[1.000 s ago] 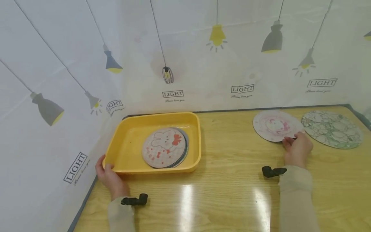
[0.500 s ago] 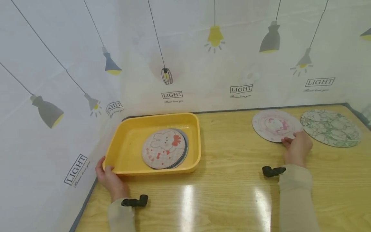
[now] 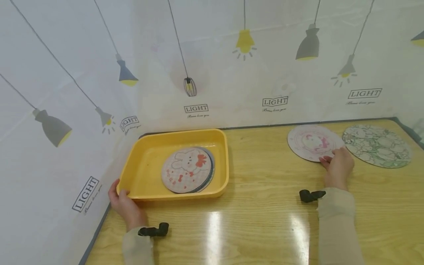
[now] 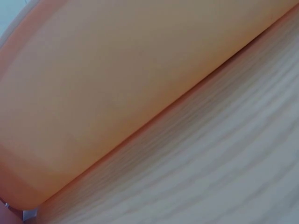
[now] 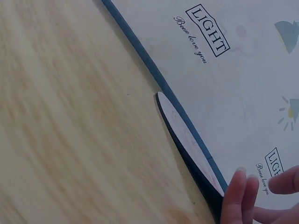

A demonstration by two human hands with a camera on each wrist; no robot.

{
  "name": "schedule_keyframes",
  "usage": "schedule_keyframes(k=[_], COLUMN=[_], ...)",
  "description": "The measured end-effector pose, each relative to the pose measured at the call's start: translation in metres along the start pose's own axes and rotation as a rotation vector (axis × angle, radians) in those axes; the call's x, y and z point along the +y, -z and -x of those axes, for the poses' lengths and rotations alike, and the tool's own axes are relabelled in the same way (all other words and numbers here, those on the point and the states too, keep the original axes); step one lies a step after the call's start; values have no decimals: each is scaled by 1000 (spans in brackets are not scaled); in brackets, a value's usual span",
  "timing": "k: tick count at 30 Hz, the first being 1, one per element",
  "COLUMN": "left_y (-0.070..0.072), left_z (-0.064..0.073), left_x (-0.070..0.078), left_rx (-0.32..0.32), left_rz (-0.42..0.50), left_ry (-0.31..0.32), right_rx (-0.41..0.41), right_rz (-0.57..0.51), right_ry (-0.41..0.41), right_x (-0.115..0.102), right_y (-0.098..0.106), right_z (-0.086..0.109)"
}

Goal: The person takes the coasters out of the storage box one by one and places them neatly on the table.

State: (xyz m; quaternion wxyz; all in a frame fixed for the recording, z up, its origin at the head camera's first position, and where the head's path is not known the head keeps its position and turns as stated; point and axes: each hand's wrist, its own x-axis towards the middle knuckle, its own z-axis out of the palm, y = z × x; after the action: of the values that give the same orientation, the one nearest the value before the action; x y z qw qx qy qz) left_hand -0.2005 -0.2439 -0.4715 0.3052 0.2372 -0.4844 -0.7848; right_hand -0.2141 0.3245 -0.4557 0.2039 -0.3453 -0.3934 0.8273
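My left hand (image 3: 127,206) grips the front left corner of a yellow tray (image 3: 142,140), thumb over the rim and fingers outside. Inside the tray, a round mouse pad with a white rabbit and red bow (image 3: 185,169) lies on at least one other round pad. On the right, my right hand (image 3: 339,167) pinches the near edge of a round pink-printed mouse pad (image 3: 308,141). In the right wrist view the pad's dark underside shows, raised slightly at the hand's side. The left wrist view shows only the tray's outer wall (image 4: 117,84) and the table.
A round green floral pad (image 3: 377,147) lies at the right, close beside the pink one. Wood-grain table (image 3: 258,206) stretches between the tray and the right hand. White wall covering (image 3: 225,81) printed with lamps rises along the back and left edges.
The view shifts very slightly. My right hand stays on the pink mouse pad's edge, moving marginally left; the left hand and tray hold still.
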Motion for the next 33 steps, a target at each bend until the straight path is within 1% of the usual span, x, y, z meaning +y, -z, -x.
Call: schedule_keyframes(k=[4, 9, 12, 18, 24, 26, 28, 31, 33], left_y=[1, 0, 1, 0, 0, 0, 0, 0, 0], left_z=[0, 0, 0, -1, -1, -1, -2, -2, -2], left_x=[0, -2, -2, -1, -1, -1, -1, -1, -1], left_rx=[-3, -16, -16, -10, -2, 2, 2, 2, 2], left_rz=[9, 25, 28, 9, 14, 12, 7, 5, 1], left_ry=[-5, -18, -22, -24, -25, -30, -30, -25, -22], right_rx=[-15, -52, -55, -41, -80, -102, -142, -226, -289], right_rz=[-14, 15, 31, 70, 87, 87, 108, 119, 122], right_ry=[-6, -7, -8, 10, 4, 21, 51, 125, 163], right_x=[0, -2, -3, -3, 3, 7, 12, 24, 31], right_y=[1, 6, 7, 8, 4, 0, -3, -6, -11], right_z=[0, 1, -1, -11, -22, -25, -29, -38, -41])
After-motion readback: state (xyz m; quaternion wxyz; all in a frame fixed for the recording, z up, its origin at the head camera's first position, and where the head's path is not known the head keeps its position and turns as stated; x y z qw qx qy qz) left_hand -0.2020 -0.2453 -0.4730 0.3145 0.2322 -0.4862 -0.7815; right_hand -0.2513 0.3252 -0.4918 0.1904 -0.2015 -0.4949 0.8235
